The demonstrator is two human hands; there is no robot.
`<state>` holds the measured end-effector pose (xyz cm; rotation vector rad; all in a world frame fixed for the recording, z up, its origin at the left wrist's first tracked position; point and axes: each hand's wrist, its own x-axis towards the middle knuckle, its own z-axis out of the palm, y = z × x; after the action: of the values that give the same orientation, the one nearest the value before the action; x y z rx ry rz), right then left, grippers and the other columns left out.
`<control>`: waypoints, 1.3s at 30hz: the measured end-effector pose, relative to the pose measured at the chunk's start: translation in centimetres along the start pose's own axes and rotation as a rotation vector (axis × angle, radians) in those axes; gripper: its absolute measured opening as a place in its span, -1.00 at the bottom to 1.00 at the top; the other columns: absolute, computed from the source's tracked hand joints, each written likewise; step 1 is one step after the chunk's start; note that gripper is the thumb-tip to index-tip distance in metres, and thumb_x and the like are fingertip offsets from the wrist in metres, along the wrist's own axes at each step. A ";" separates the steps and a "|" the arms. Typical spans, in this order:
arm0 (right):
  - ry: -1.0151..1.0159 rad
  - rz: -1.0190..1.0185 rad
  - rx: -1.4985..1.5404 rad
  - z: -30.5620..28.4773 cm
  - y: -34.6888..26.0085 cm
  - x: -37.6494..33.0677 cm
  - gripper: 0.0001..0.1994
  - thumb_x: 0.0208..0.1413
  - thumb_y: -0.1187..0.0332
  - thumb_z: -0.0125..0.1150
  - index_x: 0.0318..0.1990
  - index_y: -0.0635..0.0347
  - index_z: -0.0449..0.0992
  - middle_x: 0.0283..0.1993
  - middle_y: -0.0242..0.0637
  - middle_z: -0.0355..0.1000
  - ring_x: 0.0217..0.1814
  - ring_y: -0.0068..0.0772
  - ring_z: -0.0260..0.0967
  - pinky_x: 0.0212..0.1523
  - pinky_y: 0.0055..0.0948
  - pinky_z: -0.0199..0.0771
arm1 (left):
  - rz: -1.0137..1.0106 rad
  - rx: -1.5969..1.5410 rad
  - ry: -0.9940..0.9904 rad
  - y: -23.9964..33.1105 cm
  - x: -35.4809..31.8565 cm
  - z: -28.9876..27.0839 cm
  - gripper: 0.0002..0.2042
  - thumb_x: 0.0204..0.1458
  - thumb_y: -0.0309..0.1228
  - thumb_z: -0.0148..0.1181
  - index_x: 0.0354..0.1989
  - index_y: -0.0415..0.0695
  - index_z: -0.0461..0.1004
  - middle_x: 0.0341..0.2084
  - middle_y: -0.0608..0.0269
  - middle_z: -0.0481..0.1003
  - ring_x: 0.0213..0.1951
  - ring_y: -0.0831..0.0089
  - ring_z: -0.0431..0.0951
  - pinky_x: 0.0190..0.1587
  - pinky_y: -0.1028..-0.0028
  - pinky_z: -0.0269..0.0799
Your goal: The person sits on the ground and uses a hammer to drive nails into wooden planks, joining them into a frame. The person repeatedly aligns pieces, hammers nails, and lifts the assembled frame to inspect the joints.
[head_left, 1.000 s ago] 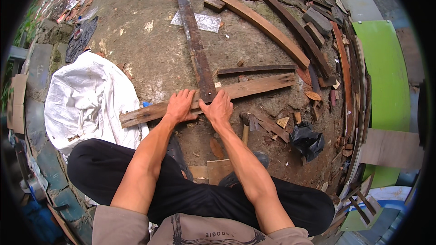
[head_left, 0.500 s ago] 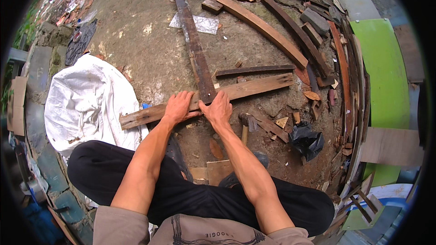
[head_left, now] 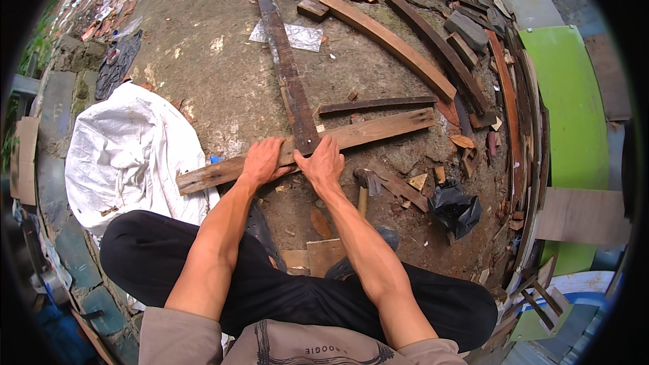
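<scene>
The left hand (head_left: 265, 161) is partly closed over the weathered crosswise plank (head_left: 385, 128), its fingers bent across the upper face and its thumb stretched along the near edge toward the other hand. The right hand (head_left: 320, 165) is half curled around the near end of the dark board (head_left: 282, 71), thumb on the left side and fingers on the right; how firmly it grips underneath, I cannot tell. The dark board lies over the crosswise plank just ahead of the hands and runs away from the person, forming a cross shape.

The plank's left end rests against the white sack (head_left: 135, 162); a thin dark strip of wood (head_left: 378, 104) lies just beyond its right half. Nearer the person, right of the right forearm, is a wooden-handled hammer (head_left: 363, 196), with a crumpled black plastic bag (head_left: 456, 211) farther right. Past the strip, a brown beam (head_left: 389, 44) and a darker beam (head_left: 438, 51) lie side by side. A crinkled clear plastic sheet (head_left: 303, 36) lies under the dark board. A green panel (head_left: 568, 101) stands at far right.
</scene>
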<state>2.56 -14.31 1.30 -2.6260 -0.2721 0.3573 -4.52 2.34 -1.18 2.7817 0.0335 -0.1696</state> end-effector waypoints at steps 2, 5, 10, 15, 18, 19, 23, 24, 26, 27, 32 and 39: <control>-0.013 0.006 -0.001 0.0 0.0 0.1 -0.32 -0.13 -0.05 0.45 -0.07 0.34 0.33 -0.07 0.00 0.40 0.05 0.03 0.37 0.00 -0.04 0.35 | -0.007 -0.004 -0.002 0.1 0.0 -0.1 -0.24 -0.18 -0.11 0.49 0.20 -0.15 0.29 -0.07 0.10 0.45 0.04 0.12 0.47 0.06 0.21 0.33; 0.004 -0.005 0.005 0.0 0.1 0.1 -0.32 -0.13 -0.05 0.45 -0.06 0.35 0.33 -0.07 0.00 0.40 0.05 0.03 0.38 0.00 -0.03 0.35 | -0.022 -0.009 -0.011 0.4 0.1 -0.4 -0.23 -0.18 -0.11 0.50 0.20 -0.15 0.29 -0.08 0.09 0.45 0.03 0.11 0.47 0.05 0.21 0.33; 0.011 -0.012 0.019 0.1 0.1 0.0 -0.31 -0.12 -0.03 0.45 -0.05 0.36 0.32 -0.07 0.02 0.40 0.04 0.04 0.38 0.00 -0.03 0.35 | -0.008 -0.018 0.004 0.2 0.0 -0.3 -0.24 -0.17 -0.09 0.49 0.19 -0.15 0.29 -0.08 0.09 0.45 0.02 0.11 0.48 0.04 0.21 0.33; 0.032 -0.030 0.048 0.3 0.4 0.0 -0.32 -0.12 -0.01 0.46 -0.06 0.38 0.31 -0.08 0.04 0.38 0.03 0.06 0.37 0.02 -0.04 0.36 | -0.047 -0.001 -0.076 0.3 0.2 -0.6 -0.24 -0.12 0.01 0.44 0.20 -0.15 0.30 0.00 0.10 0.45 0.11 0.15 0.43 0.11 0.21 0.30; 0.038 -0.038 0.063 0.4 0.5 0.0 -0.32 -0.12 0.00 0.46 -0.06 0.39 0.31 -0.09 0.05 0.38 0.02 0.08 0.37 0.02 -0.04 0.37 | -0.048 0.004 -0.075 0.3 0.2 -0.5 -0.24 -0.11 0.00 0.44 0.21 -0.15 0.30 0.00 0.10 0.44 0.12 0.15 0.43 0.12 0.21 0.30; 0.038 -0.037 0.063 0.4 0.5 0.0 -0.32 -0.12 0.00 0.46 -0.07 0.39 0.31 -0.09 0.06 0.38 0.02 0.08 0.37 0.02 -0.04 0.38 | -0.047 0.007 -0.073 0.3 0.2 -0.4 -0.25 -0.11 -0.01 0.44 0.21 -0.14 0.30 0.00 0.10 0.44 0.12 0.15 0.43 0.12 0.21 0.30; 0.041 -0.023 0.073 0.3 0.4 0.0 -0.32 -0.14 0.03 0.48 -0.02 0.35 0.32 -0.05 0.02 0.39 0.07 0.06 0.37 0.00 -0.02 0.38 | 0.005 -0.001 0.012 0.0 0.0 0.0 -0.25 -0.15 -0.07 0.47 0.19 -0.14 0.29 -0.07 0.08 0.44 0.01 0.10 0.47 0.03 0.20 0.34; 0.039 -0.020 0.075 0.2 0.3 0.0 -0.32 -0.14 0.03 0.48 -0.02 0.35 0.32 -0.05 0.02 0.39 0.07 0.06 0.37 0.01 -0.02 0.39 | 0.004 -0.004 0.011 0.0 0.0 -0.1 -0.25 -0.15 -0.07 0.47 0.19 -0.14 0.29 -0.07 0.08 0.44 0.01 0.10 0.47 0.03 0.20 0.34; 0.034 -0.013 0.081 0.2 0.4 0.0 -0.32 -0.14 0.04 0.48 -0.02 0.35 0.32 -0.05 0.02 0.39 0.08 0.07 0.37 0.02 -0.01 0.39 | 0.003 -0.007 0.011 -0.1 0.0 0.0 -0.25 -0.15 -0.07 0.48 0.19 -0.13 0.29 -0.07 0.08 0.44 0.01 0.10 0.47 0.04 0.20 0.34; 0.034 -0.020 0.088 0.3 0.4 0.0 -0.32 -0.13 0.03 0.47 -0.03 0.38 0.31 -0.06 0.05 0.38 0.06 0.09 0.37 0.02 -0.02 0.40 | 0.004 -0.006 0.012 -0.1 0.0 0.1 -0.25 -0.15 -0.07 0.48 0.19 -0.13 0.29 -0.07 0.08 0.45 0.01 0.09 0.48 0.04 0.20 0.34; 0.010 0.002 0.111 0.1 0.3 0.0 -0.32 -0.12 0.05 0.47 -0.01 0.38 0.31 -0.04 0.06 0.37 0.09 0.10 0.36 0.08 -0.03 0.40 | 0.005 0.003 0.017 -0.1 -0.1 0.1 -0.25 -0.17 -0.07 0.49 0.19 -0.13 0.29 -0.07 0.09 0.45 0.00 0.10 0.48 0.03 0.20 0.35; -0.017 0.014 0.114 -0.2 0.1 -0.1 -0.32 -0.09 0.06 0.46 0.02 0.40 0.29 -0.02 0.08 0.35 0.10 0.11 0.34 0.08 -0.03 0.40 | -0.002 0.015 0.021 0.1 -0.1 0.0 -0.24 -0.17 -0.06 0.48 0.19 -0.12 0.30 -0.08 0.10 0.45 0.01 0.11 0.48 0.02 0.21 0.35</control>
<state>2.55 -14.54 1.40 -2.5149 -0.2318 0.3888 -4.62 2.24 -1.17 2.7989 0.0403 -0.1414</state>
